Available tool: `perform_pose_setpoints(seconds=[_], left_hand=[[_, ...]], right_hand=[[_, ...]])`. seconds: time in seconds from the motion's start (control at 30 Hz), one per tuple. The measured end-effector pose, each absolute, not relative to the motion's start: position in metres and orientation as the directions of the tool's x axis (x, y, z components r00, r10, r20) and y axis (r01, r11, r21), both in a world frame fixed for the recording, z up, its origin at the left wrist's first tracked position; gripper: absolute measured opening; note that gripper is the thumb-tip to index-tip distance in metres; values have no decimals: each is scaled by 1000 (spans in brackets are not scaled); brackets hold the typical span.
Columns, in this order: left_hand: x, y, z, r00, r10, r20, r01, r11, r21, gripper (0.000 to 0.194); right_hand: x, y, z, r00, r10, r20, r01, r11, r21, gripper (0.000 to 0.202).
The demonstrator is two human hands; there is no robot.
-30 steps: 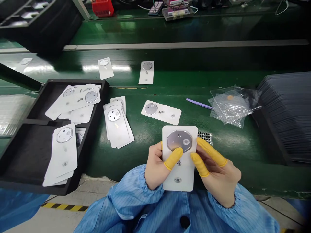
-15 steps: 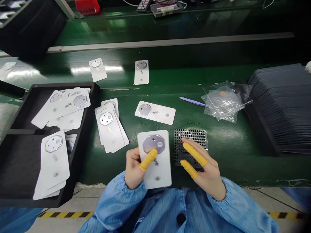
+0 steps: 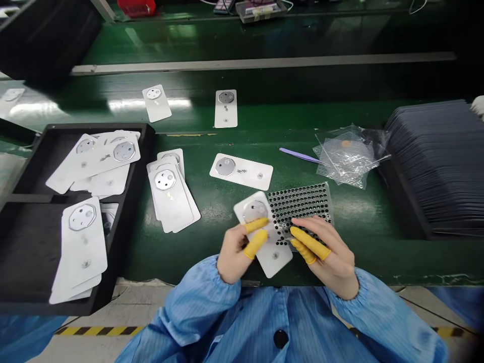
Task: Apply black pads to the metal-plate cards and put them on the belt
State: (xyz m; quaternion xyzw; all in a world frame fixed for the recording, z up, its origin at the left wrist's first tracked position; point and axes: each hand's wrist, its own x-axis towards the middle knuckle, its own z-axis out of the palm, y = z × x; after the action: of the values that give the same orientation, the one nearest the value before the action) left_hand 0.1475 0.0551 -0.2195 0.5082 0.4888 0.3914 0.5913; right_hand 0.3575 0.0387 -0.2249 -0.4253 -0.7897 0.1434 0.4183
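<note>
Right hand over clear black-dotted plastic sheet, white rectangular card just left under left hand, slanting toward green worktop front edge. Can't tell if either's pinching.

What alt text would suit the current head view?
A person's left hand is over a white panel and the right hand over a dotted sheet, both wearing yellow finger covers. More panels lie on the green bench and in a black tray at left.

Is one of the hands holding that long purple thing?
No, the long purple thing lies on the green table, well apart from both the left hand and the right hand.
</note>
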Motion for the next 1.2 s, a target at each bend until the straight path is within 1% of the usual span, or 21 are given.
perform_pose_setpoints(seconds=[0.07, 0.13, 0.2, 0.27, 0.37, 0.47, 0.53, 0.63, 0.7, 0.73, 0.83, 0.87, 0.93, 1.03, 1.1, 1.13, 1.17, 1.2], left_hand=[[159, 52, -219, 297, 940, -165, -21, 179, 984, 30], [166, 51, -218, 288, 943, -167, -33, 184, 982, 26], [169, 51, -216, 246, 956, -161, -19, 171, 985, 23], [170, 51, -216, 246, 961, -128, 22, 126, 992, 20], [169, 52, -216, 257, 964, -68, 72, 51, 996, 19], [169, 51, -219, 234, 972, -16, 104, -9, 995, 19], [170, 50, -222, 215, 975, 48, 158, -83, 984, 18], [170, 48, -227, 204, 971, 122, 255, -173, 951, 17], [169, 48, -230, 223, 968, 113, 295, -177, 939, 18], [169, 49, -232, 237, 968, 86, 307, -158, 938, 19], [162, 53, -234, 289, 955, -57, 299, -34, 954, 21], [157, 54, -234, 300, 948, -109, 270, 26, 962, 25], [145, 55, -232, 280, 944, -172, 179, 124, 976, 39], [127, 53, -220, 150, 972, -184, 36, 180, 983, 69], [122, 50, -207, 106, 976, -190, -39, 195, 980, 90], [122, 49, -200, 111, 973, -201, -75, 210, 975, 94], [125, 49, -194, 132, 968, -212, -101, 226, 969, 94], [128, 48, -189, 156, 963, -222, -114, 241, 964, 88]], right_hand=[[357, 40, -224, -350, 778, 521, 533, 623, -572, 48], [355, 42, -222, -363, 806, 468, 497, 592, -635, 45], [352, 43, -218, -333, 853, 403, 458, 520, -721, 42], [349, 44, -215, -302, 873, 383, 438, 483, -758, 41], [346, 45, -217, -300, 850, 433, 453, 527, -719, 41], [342, 44, -226, -296, 849, 438, 485, 529, -696, 43], [339, 43, -232, -270, 848, 456, 502, 528, -685, 43], [331, 41, -238, -224, 861, 457, 507, 504, -699, 36], [327, 42, -240, -193, 898, 395, 507, 436, -743, 27], [326, 43, -241, -173, 916, 363, 509, 398, -763, 23], [326, 46, -247, -121, 942, 314, 523, 329, -786, 18], [328, 46, -249, -114, 942, 316, 534, 327, -780, 18], [333, 47, -253, -107, 936, 335, 561, 335, -757, 18], [340, 46, -248, -70, 925, 372, 579, 342, -740, 21], [340, 47, -235, -15, 909, 416, 567, 350, -746, 24], [337, 47, -226, 4, 891, 453, 564, 373, -737, 27], [334, 49, -216, 10, 868, 496, 570, 403, -716, 30], [329, 50, -205, -3, 843, 538, 584, 438, -683, 33]])
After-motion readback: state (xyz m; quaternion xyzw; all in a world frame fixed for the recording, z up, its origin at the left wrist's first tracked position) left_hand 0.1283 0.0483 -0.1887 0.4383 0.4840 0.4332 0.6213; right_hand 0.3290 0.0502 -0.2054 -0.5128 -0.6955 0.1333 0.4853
